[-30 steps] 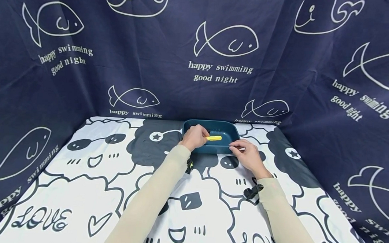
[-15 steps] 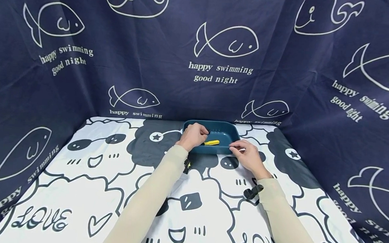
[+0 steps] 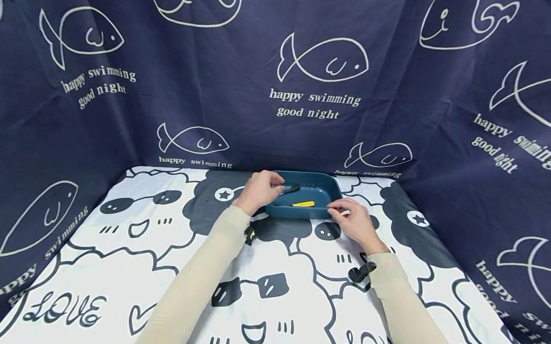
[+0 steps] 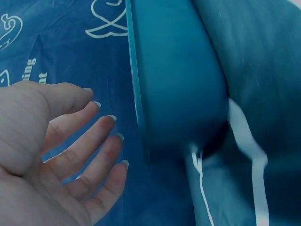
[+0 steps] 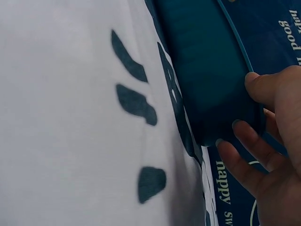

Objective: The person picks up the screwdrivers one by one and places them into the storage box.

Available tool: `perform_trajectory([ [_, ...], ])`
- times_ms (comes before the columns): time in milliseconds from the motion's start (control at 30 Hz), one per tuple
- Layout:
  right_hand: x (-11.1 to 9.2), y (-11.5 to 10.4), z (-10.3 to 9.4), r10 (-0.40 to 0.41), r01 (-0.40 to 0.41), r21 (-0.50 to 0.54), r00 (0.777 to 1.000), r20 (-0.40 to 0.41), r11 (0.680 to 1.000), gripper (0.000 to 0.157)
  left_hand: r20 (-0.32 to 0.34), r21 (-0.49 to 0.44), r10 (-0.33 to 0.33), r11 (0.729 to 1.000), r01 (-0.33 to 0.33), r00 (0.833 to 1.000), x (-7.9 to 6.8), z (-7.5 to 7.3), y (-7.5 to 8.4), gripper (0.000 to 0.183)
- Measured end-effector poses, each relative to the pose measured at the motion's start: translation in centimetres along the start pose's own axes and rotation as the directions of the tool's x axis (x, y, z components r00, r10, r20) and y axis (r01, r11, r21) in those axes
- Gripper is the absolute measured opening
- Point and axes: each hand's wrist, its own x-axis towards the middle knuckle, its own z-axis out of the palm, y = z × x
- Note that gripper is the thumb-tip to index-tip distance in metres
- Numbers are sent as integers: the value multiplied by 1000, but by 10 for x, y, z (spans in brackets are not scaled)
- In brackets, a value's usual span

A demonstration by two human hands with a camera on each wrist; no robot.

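Note:
A dark teal rectangular bin point(image 3: 296, 212) stands at the far edge of the table. Inside it, in the head view, lie a slim yellow object point(image 3: 304, 204) near the front wall and a slim black-ended object point(image 3: 293, 189) behind it, its other end hidden by my left hand. My left hand point(image 3: 257, 192) hovers over the bin's left end. In the left wrist view its fingers point(image 4: 101, 146) are loosely bent, hold nothing and stand apart from the bin wall. With thumb and fingertips, my right hand point(image 5: 273, 155) pinches the bin's rim at the front right corner.
A white cloth with dark cartoon drawings point(image 3: 124, 283) covers the table. Navy curtains point(image 3: 242, 87) with fish prints rise directly behind the bin and at both sides. Black bands with small devices point(image 3: 362, 272) sit on the wrists.
My left hand has let go of the yellow object, which now lies in the bin, and has drawn back left, uncovering the black-ended object. The right hand has stayed on the rim.

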Motion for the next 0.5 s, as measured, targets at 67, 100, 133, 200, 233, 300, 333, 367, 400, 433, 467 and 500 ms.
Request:
perform_trajectory([
  [67, 1, 0, 0, -11, 11, -9, 1000, 3, 1000, 12, -10, 7, 9, 1000, -9, 1000, -3, -6, -6, 27],
  [100, 1, 0, -1, -16, 17, -16, 1000, 3, 1000, 13, -14, 10, 15, 1000, -14, 1000, -4, -9, -9, 27],
  [133, 1, 0, -3, -23, 23, -25, 1000, 4, 999, 13, -17, 14, 20, 1000, -20, 1000, -5, -11, -11, 27],
  [200, 0, 1, -5, -44, 44, -42, 999, 1, 998, 16, -26, 19, 24, 1000, -24, 999, -7, -14, -17, 27],
  [233, -1, 1, -7, -56, 55, -50, 998, -3, 997, 18, -29, 22, 23, 999, -22, 999, -8, -16, -20, 27],
  [300, -3, 3, -10, -77, 76, -72, 997, -12, 994, 23, -42, 36, 22, 999, -20, 999, -9, -19, -26, 27],
  [333, -4, 4, -12, -85, 84, -80, 996, -17, 993, 26, -49, 39, 18, 999, -16, 999, -10, -21, -29, 27],
  [367, -5, 5, -15, -99, 96, -90, 995, -24, 991, 29, -56, 42, 15, 999, -12, 998, -11, -23, -32, 27],
  [400, -6, 6, -17, -109, 106, -103, 994, -30, 989, 33, -63, 45, 13, 999, -10, 998, -12, -25, -36, 27],
  [433, -7, 7, -20, -118, 114, -112, 992, -36, 987, 36, -69, 48, 13, 999, -9, 998, -13, -27, -39, 26],
  [467, -7, 8, -23, -128, 123, -125, 991, -39, 985, 40, -74, 50, 12, 999, -9, 997, -13, -29, -42, 26],
  [500, -8, 9, -27, -142, 135, -143, 989, -41, 980, 43, -78, 52, 13, 999, -9, 997, -14, -32, -45, 26],
])
